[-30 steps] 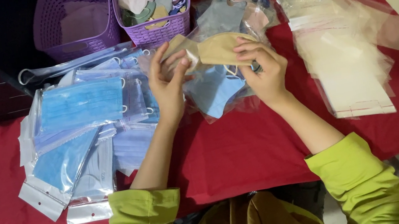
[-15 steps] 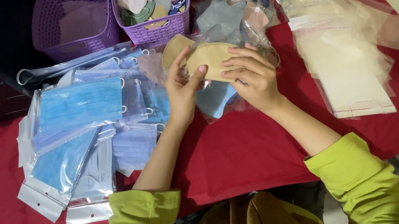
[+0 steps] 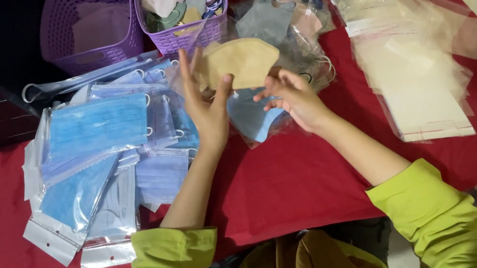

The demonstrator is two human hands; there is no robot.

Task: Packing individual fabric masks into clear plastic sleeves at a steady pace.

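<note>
**Hands on a tan face mask**

The left hand (image 3: 206,104) pinches a tan folded mask (image 3: 242,61) above the red-covered bench (image 3: 298,176). The right hand (image 3: 295,96) hovers just below it, fingers loosely spread, gripping nothing. Bagged blue masks (image 3: 96,126) lie to the left.

We see a tan folded face mask (image 3: 239,62), flat and roughly boat-shaped with a pointed right end, held up above the red table. Its left edge sits pinched in our left hand (image 3: 205,104), while our right hand (image 3: 292,97) touches its lower edge with open fingers.
</note>
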